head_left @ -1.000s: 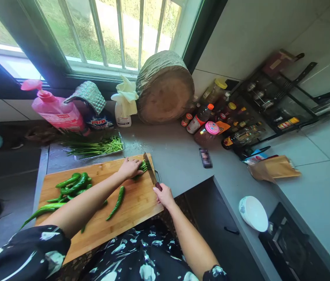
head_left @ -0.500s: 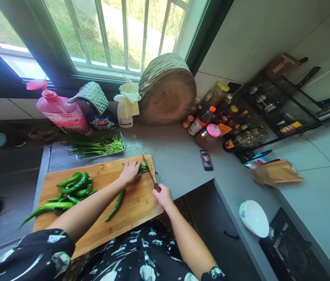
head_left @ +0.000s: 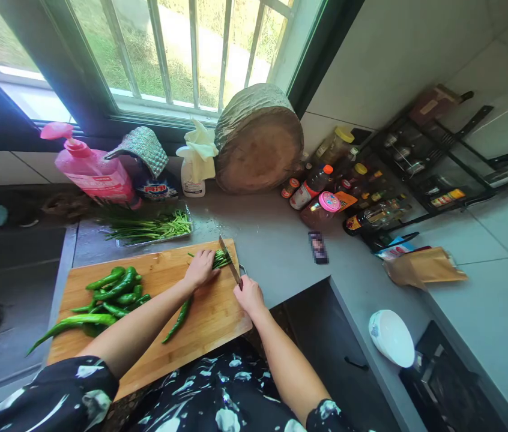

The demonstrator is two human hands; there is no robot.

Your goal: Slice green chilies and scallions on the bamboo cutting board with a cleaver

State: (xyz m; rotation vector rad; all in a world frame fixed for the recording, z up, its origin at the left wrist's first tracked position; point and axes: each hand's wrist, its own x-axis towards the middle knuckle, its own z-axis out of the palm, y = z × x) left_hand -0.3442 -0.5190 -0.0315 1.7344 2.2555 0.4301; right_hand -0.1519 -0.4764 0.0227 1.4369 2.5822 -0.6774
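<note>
My left hand [head_left: 200,268] presses a bunch of thin green stalks [head_left: 221,259] flat near the right end of the wooden cutting board [head_left: 218,306], its fingers closed over them. In my right hand [head_left: 248,294] is the handle of a kitchen knife [head_left: 230,262]. The blade points away from me and stands at the right end of the stalks, beside my left fingers. One long green chili pepper [head_left: 179,321] lies below my left hand. A heap of green chili peppers [head_left: 116,291] rests on the board's left side, partly behind my left forearm.
Behind the board is a clear tray [head_left: 155,242] of green stalks, some cut short. A pink pump bottle [head_left: 94,171], a white spray bottle [head_left: 192,177] and a round wood block [head_left: 260,147] line the window. Jars and bottles [head_left: 321,207] stand right; a sink [head_left: 15,264] is left.
The knife blade has tilted and shows more of its flat side, and my right hand has moved slightly up. My left hand stays on the stalks, almost unmoved.
</note>
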